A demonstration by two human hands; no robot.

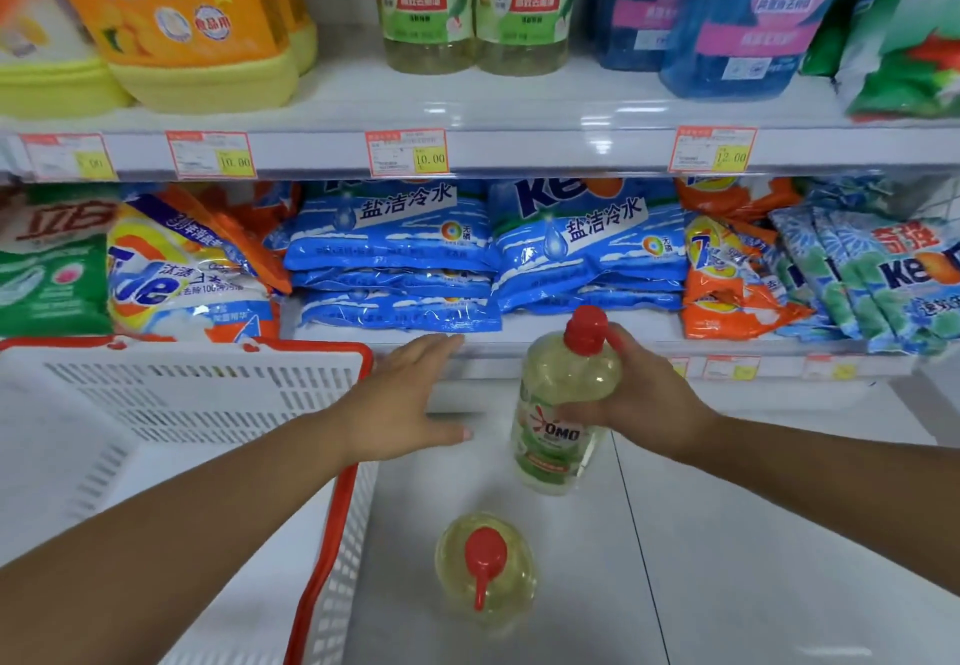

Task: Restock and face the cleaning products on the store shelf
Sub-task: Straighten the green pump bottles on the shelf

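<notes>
Restocking: the right hand (649,394) grips 1 OMO bottle (556,436) before the lower shelf (623,326); the left hand (410,399) hovers flat, empty. Next, it likely needs lifting to the upper shelf (519,103), label forward.

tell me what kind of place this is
Most likely a shop's cleaning-products aisle: price tags line the shelf edge, detergent bags lie stacked below, and a white basket with red rim sits beside the person.

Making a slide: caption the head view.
Right hand grips an OMO bottle; left hand open beside basket; second bottle on floor.
</notes>
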